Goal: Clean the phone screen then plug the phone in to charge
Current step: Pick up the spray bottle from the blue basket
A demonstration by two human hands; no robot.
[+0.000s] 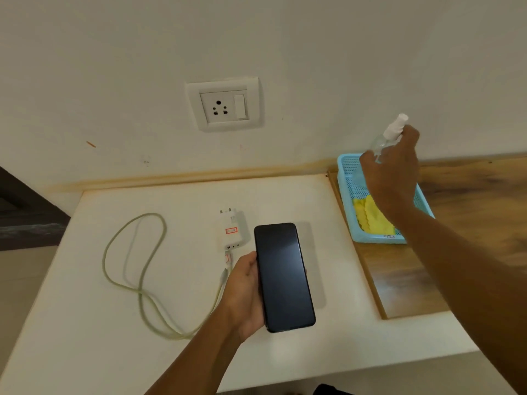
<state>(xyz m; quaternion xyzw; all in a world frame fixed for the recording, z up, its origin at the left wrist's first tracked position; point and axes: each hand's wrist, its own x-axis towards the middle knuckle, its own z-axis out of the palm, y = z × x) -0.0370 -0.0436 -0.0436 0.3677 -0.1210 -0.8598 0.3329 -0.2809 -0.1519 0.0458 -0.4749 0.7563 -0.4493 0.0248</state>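
Observation:
My left hand holds a black phone screen up, just above the white counter. My right hand grips a clear spray bottle with a white nozzle over the blue basket. A yellow cloth lies inside that basket. To the left of the phone, a white charger plug lies flat on the counter, and its pale cable loops off to the left. A white wall socket with a switch sits above the counter.
The white counter ends at a front edge near me and at a left edge beside a dark gap. A wooden board adjoins it on the right and carries the basket. The wall stands close behind.

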